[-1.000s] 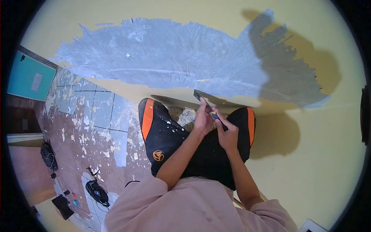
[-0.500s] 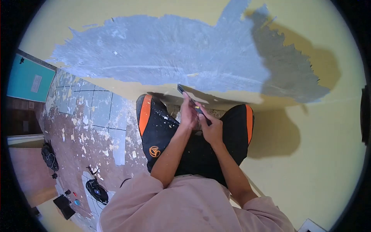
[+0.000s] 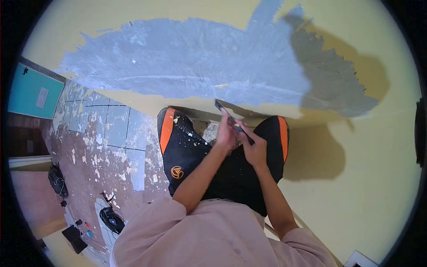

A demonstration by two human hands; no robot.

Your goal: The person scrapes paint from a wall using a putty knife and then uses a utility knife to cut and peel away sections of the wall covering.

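Observation:
A dark scraper [image 3: 227, 115] with a flat blade is gripped by both hands. My right hand [image 3: 255, 149] holds its handle, and my left hand [image 3: 226, 132] presses on the shaft just below the blade. The blade tip touches the lower edge of the yellow paint strip [image 3: 178, 101] on the wall, under a large scraped grey patch [image 3: 191, 62]. My knees in black shorts with orange stripes [image 3: 168, 131] are right below the hands.
The yellow wall [image 3: 356, 178] fills the right and top. On the left is a tiled floor [image 3: 106, 138] littered with paint flakes, a teal door [image 3: 33, 91], and black bags and small tools [image 3: 111, 220] lower left.
The scraper blade slid left along the wall's lower paint edge, then came back slightly right. Both hands moved with it and stay closed on the tool.

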